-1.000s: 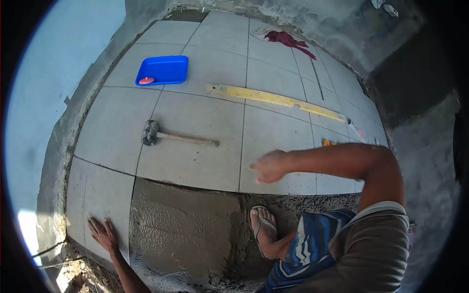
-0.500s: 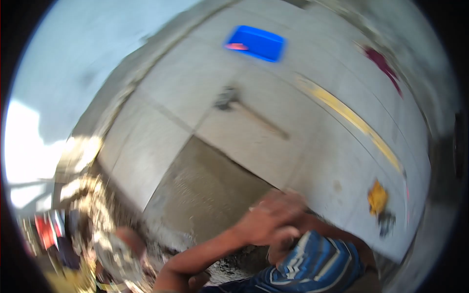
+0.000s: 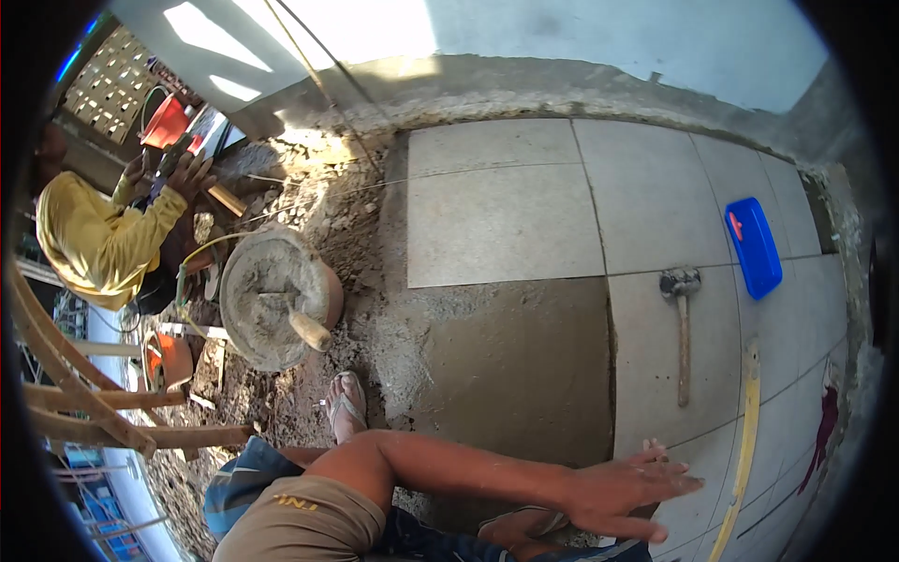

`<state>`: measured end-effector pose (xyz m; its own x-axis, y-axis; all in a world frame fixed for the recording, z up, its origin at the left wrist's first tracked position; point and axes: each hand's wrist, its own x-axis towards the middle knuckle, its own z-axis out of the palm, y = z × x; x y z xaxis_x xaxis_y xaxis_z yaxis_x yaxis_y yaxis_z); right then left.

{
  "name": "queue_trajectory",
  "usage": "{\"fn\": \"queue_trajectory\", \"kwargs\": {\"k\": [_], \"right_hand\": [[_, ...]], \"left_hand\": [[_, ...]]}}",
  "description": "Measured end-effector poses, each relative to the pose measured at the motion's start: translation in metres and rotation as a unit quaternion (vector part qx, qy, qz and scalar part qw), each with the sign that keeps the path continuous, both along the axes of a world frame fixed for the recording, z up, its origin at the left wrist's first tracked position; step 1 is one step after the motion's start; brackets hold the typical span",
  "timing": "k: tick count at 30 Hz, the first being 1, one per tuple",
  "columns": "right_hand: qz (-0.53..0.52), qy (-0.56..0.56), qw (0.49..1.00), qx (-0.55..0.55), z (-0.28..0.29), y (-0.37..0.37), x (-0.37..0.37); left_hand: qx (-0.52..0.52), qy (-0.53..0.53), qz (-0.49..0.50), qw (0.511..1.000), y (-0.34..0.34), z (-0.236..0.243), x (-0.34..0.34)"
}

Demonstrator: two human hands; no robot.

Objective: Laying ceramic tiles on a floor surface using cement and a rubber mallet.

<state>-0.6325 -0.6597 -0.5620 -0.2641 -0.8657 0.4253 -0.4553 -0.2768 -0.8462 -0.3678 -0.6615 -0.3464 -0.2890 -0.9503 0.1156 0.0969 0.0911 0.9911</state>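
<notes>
My left hand (image 3: 623,492) reaches across to the right with its fingers spread, holding nothing. It hovers by the corner where a smooth grey mortar bed (image 3: 515,375) meets the laid tiles (image 3: 506,225); whether it touches a tile I cannot tell. My right hand is out of sight. Past my left hand, a mallet (image 3: 682,328) with a black head and wooden handle lies on a tile. A long yellow straightedge (image 3: 746,440) lies to its right. My sandalled foot (image 3: 346,405) stands left of the mortar.
A bucket of mortar (image 3: 332,290) holds a wooden-handled trowel (image 3: 307,330). A blue tray (image 3: 757,251) with a small red piece and a maroon cloth (image 3: 824,426) lie at right. Rubble, wooden poles (image 3: 103,398) and a crouching person in yellow (image 3: 103,234) are at left.
The view has swung left, bringing the mortar bucket and the person into plain sight. My hands were close together at the mortar's edge; now the left stretches out alone and the right is gone.
</notes>
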Motion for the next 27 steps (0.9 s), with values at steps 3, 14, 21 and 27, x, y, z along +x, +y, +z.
{"fn": "queue_trajectory", "kwargs": {"k": [3,14,21,27], "right_hand": [[0.180,0.026,0.944,0.274,0.075,-0.001,0.045],[0.409,0.485,0.674,0.378,0.176,-0.018,0.080],[0.380,0.551,0.659,0.342,0.212,-0.090,0.078],[0.278,0.531,0.715,0.360,0.205,-0.129,0.122]], "left_hand": [[-0.191,-0.168,-0.096,0.962,-0.024,-0.006,0.118],[0.359,-0.625,0.233,0.653,-0.037,0.043,0.560],[0.147,-0.409,0.554,0.711,-0.091,-0.022,0.650],[0.055,-0.318,0.584,0.745,-0.089,-0.036,0.666]]}}
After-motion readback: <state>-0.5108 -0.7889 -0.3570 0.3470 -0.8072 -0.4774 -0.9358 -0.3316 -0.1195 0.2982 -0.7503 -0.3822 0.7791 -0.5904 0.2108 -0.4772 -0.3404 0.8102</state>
